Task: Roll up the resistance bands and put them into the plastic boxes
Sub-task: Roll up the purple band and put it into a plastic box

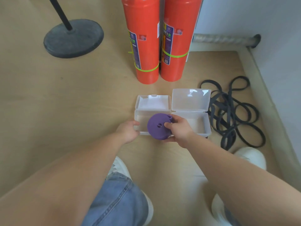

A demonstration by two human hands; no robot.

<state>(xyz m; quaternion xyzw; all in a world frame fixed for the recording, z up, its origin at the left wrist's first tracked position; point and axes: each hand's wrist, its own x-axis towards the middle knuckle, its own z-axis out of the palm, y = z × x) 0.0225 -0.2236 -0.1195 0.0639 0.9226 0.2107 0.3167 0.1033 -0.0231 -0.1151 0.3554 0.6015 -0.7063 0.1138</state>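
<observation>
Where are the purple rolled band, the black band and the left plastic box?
purple rolled band [156, 126]: head view, on its coiled face.
black band [228, 139]: head view, on its tangled lower clump.
left plastic box [153, 103]: head view, on its open lid.

The boxes [153, 103] are clear, glossy plastic. The purple roll [156, 126] looks like matt rubber, as do the black bands [234, 115]. The fire extinguishers [146, 46] are shiny red-painted metal. The floor [81, 103] is smooth and wood-look, the stand base [73, 38] dull and rough, the jeans [117, 201] denim.

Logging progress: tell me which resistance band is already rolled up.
The purple band, a tight disc held in the right hand above the boxes; the black bands lie loose and tangled on the floor.
</observation>
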